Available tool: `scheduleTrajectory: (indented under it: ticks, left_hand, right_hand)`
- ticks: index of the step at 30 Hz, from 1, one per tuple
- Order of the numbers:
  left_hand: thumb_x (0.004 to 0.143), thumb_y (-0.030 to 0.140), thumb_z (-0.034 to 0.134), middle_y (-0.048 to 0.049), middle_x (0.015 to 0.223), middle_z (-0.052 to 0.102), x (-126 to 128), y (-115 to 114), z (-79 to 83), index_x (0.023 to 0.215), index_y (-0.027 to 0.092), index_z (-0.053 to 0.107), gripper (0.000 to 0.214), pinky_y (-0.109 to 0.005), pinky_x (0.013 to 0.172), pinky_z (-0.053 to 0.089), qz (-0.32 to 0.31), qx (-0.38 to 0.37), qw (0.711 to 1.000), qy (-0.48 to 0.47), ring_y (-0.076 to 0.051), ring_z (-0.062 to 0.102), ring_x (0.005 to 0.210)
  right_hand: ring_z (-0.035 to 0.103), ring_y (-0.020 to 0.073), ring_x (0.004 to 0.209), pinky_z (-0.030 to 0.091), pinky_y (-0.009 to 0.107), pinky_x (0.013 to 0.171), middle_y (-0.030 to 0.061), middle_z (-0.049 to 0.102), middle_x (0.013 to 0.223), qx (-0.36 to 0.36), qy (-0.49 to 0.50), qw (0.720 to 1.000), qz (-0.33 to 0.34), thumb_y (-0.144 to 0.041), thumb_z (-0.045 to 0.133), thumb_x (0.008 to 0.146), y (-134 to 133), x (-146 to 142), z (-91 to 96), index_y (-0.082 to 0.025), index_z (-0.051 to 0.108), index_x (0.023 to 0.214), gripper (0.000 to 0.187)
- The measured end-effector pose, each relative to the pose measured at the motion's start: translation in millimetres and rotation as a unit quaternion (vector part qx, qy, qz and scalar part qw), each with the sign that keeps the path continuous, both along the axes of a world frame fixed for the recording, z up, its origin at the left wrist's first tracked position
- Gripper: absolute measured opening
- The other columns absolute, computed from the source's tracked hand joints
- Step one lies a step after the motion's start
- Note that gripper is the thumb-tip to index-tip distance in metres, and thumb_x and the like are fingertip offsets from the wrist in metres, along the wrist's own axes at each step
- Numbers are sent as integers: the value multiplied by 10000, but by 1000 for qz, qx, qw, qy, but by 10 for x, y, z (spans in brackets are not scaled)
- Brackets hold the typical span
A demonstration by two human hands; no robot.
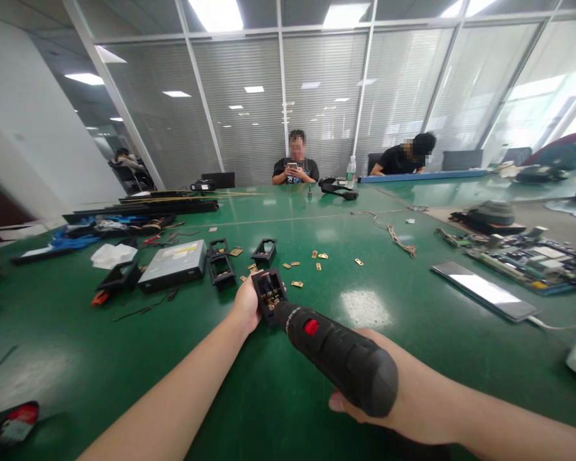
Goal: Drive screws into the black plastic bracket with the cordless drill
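Green tabletop (269,397), glass-walled office | Left hand (247,304) clamped on a black housing (263,298) at mid-table | Right hand (406,384) wrapped around a power driver (338,358), nose at the housing's open face | Straight alignment, firm bracing advisable

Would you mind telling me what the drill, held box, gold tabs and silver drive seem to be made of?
Drill: probably plastic, perhaps partly rubber; dull black, with moulded contours.
Box: likely matte black plastic, judging by its even colour and plain walls.
Tabs: apparently brass or similar metal, from their golden colour and slight shine.
Drive: seemingly sheet metal, going by its satin silver casing.
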State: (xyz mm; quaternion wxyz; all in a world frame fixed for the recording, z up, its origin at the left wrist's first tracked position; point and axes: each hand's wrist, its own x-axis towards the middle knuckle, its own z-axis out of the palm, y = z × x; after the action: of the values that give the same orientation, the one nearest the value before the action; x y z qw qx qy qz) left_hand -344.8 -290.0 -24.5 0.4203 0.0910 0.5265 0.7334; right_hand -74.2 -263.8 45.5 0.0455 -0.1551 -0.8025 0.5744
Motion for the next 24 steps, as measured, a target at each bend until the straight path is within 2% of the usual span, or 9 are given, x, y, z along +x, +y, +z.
scheduleTrajectory:
  ticks: [9,16,20,24]
  left_hand:
    - [905,327,474,-127,709,719,-4,-5,11,866,119,661,283,-352,589,582,-9,2,1000,3,-245,707,620]
    - [913,335,473,-127,726,724,-16,-14,21,882,122,661,286,-347,573,575,-15,-1,1000,15,-249,709,625]
    - [913,335,476,-132,737,727,-33,-25,33,890,117,666,290,-357,604,583,-36,-3,999,14,-254,716,644]
    - [908,306,461,-138,753,734,-55,-23,29,910,109,673,289,-361,636,588,-48,-3,999,14,-256,723,669]
  right_hand:
    - [513,136,623,438,232,551,12,613,747,-30,28,999,2,-273,748,698,16,-15,22,-179,581,798,216]
    - [541,166,665,428,240,540,32,640,754,0,10,1000,4,-252,750,691,43,2,-25,-178,592,768,191]
    - [517,149,651,407,230,530,13,622,746,22,-3,1000,-3,-237,775,674,58,-15,-47,-168,601,797,224]
    - [468,123,622,384,218,522,-16,579,705,15,-4,1000,-3,-212,784,665,64,-20,-49,-163,587,805,247]
